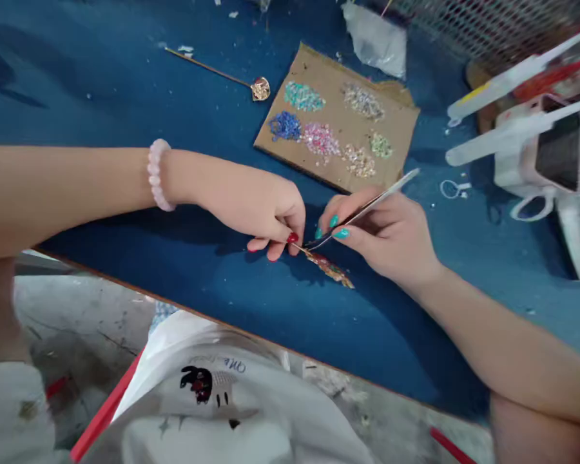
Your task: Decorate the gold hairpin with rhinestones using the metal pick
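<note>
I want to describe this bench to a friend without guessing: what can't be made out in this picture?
All in the head view:
Decorated piece: where its thin stem runs, hidden by the left hand.
Tweezers: whether their tips touch the piece, too small and blurred.
Lettering on the white cloth: too blurred to read.
Grey mesh: full extent, cut off by the top edge.

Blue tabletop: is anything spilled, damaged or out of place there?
Mildly, yes. The cardboard looks ragged along its far edge near the right corner, as if torn or peeled. Small white scraps lie loose beside the gold-coloured stem, looking like stray debris, away from the coloured chips.
</note>
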A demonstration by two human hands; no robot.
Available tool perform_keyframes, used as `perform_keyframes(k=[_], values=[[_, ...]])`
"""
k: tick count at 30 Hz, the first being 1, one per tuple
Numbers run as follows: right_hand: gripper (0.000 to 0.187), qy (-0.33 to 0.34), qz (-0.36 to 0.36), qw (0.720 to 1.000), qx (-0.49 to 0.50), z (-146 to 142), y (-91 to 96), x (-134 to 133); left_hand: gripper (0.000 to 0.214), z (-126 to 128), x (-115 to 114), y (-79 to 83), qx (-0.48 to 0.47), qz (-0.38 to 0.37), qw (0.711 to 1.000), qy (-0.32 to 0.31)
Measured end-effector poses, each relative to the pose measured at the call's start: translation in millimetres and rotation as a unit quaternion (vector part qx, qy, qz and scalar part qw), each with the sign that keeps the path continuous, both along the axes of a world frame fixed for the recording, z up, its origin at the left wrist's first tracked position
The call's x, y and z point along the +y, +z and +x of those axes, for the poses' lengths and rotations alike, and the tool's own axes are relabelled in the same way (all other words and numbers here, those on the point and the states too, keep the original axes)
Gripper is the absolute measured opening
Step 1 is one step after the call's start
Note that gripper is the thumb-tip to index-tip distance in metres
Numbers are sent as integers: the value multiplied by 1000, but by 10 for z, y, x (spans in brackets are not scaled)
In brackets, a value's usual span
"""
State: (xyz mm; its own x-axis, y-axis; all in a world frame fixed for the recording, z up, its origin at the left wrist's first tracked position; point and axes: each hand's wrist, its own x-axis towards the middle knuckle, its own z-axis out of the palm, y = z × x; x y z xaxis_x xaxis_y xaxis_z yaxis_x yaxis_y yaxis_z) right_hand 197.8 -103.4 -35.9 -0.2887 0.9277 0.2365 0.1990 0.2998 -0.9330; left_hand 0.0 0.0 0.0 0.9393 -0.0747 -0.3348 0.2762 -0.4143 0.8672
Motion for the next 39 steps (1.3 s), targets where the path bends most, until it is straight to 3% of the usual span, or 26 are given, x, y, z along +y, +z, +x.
perform_keyframes(k=[4, 12, 19, 39], values=[[10, -10, 11, 1000, -10, 9, -5, -6, 27, 17, -36, 0, 9, 9, 1000, 16], [17, -51, 120, 991, -11, 3, 22, -34, 29, 13, -162, 56, 58, 5, 994, 94], [15, -49, 120, 987, -93, 9, -8, -58, 26, 39, -196, 23, 63, 18, 990, 124], [14, -27, 102, 992, -75, -34, -3, -76, 28, 61, -163, 44, 85, 9, 991, 106]])
